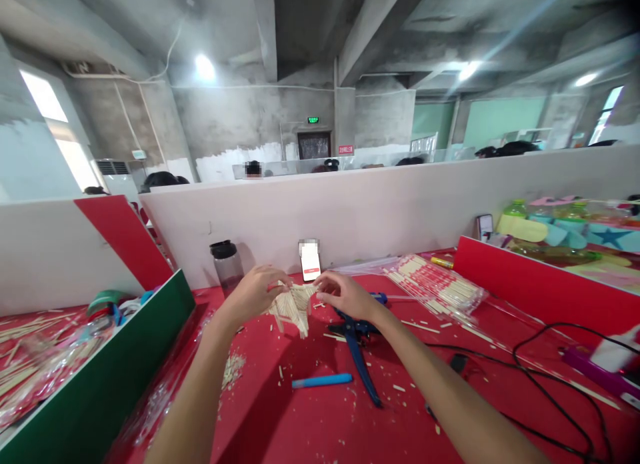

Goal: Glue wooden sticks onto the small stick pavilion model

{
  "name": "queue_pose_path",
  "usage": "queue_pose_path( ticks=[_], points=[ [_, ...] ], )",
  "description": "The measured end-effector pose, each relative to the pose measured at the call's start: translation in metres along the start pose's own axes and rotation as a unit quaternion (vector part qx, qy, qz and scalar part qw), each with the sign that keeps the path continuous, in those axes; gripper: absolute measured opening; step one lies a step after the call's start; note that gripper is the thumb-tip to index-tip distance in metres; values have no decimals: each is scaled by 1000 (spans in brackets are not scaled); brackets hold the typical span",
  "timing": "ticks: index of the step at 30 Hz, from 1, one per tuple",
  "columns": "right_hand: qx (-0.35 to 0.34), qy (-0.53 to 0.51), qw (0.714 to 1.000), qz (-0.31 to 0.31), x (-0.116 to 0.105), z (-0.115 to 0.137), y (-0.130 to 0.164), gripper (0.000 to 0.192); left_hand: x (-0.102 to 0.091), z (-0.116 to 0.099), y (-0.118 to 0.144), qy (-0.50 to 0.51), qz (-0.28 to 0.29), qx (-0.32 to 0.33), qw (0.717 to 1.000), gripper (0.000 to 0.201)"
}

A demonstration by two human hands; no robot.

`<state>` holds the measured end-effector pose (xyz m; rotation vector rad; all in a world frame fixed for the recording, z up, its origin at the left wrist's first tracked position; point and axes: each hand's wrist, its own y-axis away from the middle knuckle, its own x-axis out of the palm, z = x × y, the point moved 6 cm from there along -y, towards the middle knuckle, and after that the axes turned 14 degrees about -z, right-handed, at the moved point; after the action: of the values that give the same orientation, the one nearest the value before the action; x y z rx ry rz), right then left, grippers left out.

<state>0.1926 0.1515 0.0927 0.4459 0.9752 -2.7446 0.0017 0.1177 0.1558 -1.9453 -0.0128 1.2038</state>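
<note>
Chopsticks in clear wrap [35, 364] fill the neighbouring bay at far left, behind a green divider [100, 377]; a dark-lidded bottle [227, 264] stands at the back wall of the red table [320, 424]. The left hand [253, 294] is closed on the left edge of a small structure of wooden sticks [293, 307], held just above the table near its middle; the right hand [343, 295] pinches its upper right corner with the fingertips, so both hands grip the one piece. By the look of it, this is the assembly stage, a stick being seated or pressed; the next move would call for a steady left grip and a fine pinch from the right. A phone [311, 261] stands just beyond; blue pliers [360, 357] and a blue pen-like tool [323, 381] lie nearer; packed sticks [435, 287] lie right, with black cables [540, 357] further right.
</note>
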Motion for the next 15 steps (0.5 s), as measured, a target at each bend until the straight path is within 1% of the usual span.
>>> queue_pose_path(
  ticks=[2,6,9,12,15],
  points=[
    [-1,16,1000,-18,-1,-3,-1,22,0,-2,0,-4,6,-6,1000,18],
    [7,60,997,-44,-3,-16,-2,24,1,-3,2,-6,25,-5,1000,26],
    [22,71,996,-55,-3,-28,-3,26,4,0,4,-2,44,-2,999,25],
    [30,71,995,-63,-3,-37,-4,24,6,3,4,5,55,-12,998,24],
    [23,61,995,-72,-2,-38,-5,20,7,3,4,10,67,-24,997,23]
  ],
)
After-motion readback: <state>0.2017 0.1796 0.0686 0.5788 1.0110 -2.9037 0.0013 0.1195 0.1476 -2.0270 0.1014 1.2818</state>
